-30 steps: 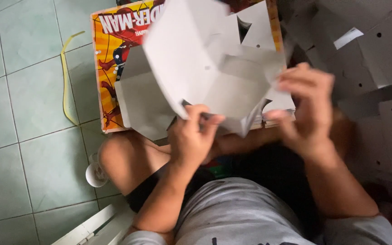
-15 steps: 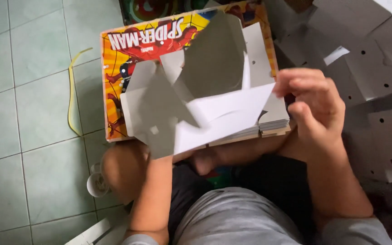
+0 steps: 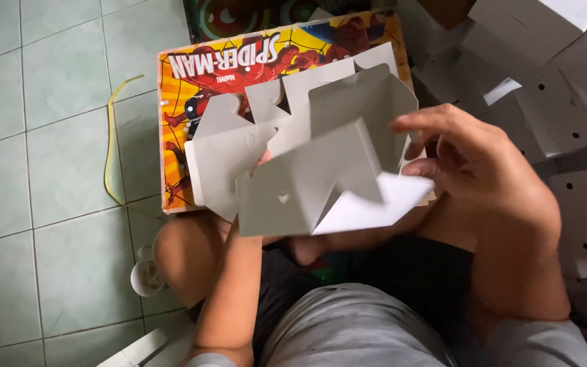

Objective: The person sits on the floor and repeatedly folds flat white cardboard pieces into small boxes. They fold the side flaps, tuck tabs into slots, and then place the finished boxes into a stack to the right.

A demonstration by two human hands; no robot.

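Note:
A grey die-cut cardboard box blank (image 3: 321, 163), partly folded, is held over my lap. My left hand (image 3: 261, 160) is almost wholly hidden under it; only fingertips show at a flap's edge, gripping the blank from below. My right hand (image 3: 473, 166) holds the blank's right side, thumb and fingers pinching a white flap (image 3: 388, 200) near the lower right corner. Under the blank lies a colourful printed board (image 3: 202, 88) with a comic-hero picture, resting on the floor and my knees.
A pile of folded grey boxes with small holes (image 3: 552, 102) fills the right side. A yellow strap (image 3: 111, 143) lies on the green tiled floor (image 3: 42, 136) at left. A small white cup-like object (image 3: 147, 275) sits by my left knee.
The blank has been turned and lowered flatter over the lap, its panels folded in. My left hand slid underneath it. My right hand shifted to the lower right flap.

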